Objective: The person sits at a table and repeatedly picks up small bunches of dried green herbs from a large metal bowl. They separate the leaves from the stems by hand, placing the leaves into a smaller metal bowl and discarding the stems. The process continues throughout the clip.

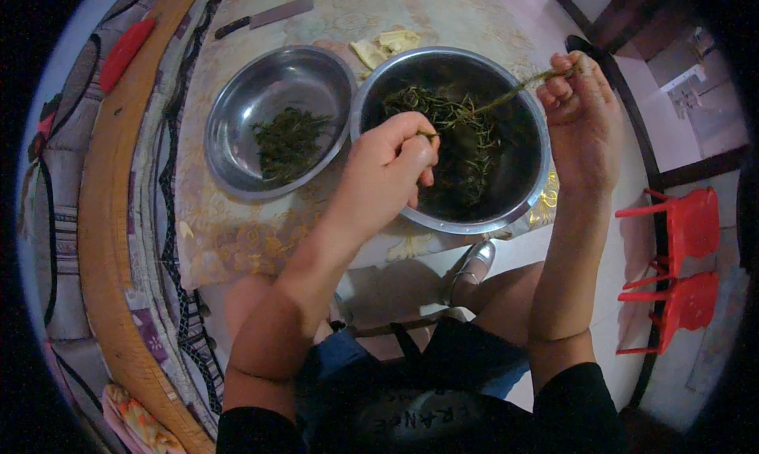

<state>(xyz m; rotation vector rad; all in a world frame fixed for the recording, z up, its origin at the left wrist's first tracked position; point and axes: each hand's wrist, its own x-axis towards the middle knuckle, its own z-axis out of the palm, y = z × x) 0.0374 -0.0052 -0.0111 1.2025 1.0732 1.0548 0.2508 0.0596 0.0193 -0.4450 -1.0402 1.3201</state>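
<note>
A large steel basin (539, 175) on the table holds dark, stringy greens (456, 107) with thin stems. Over its near left part is my left hand (397, 157), its fingers closed on a small bit of the greens. My right hand (578, 98) is raised just beyond the basin's right rim and pinches the end of a long green stem (522, 86), which runs down into the tangle in the basin. Left of the large basin, a smaller steel bowl (237, 104) contains a heap of short, dark green leafy pieces (290, 142).
A cleaver (281, 13) lies at the table's far left. Pale yellowish peel-like pieces (385, 46) lie behind the basins on the patterned tablecloth (237, 234). Red plastic chairs (694, 225) stand on the floor to the right. A wooden bench edge (107, 205) runs along the left.
</note>
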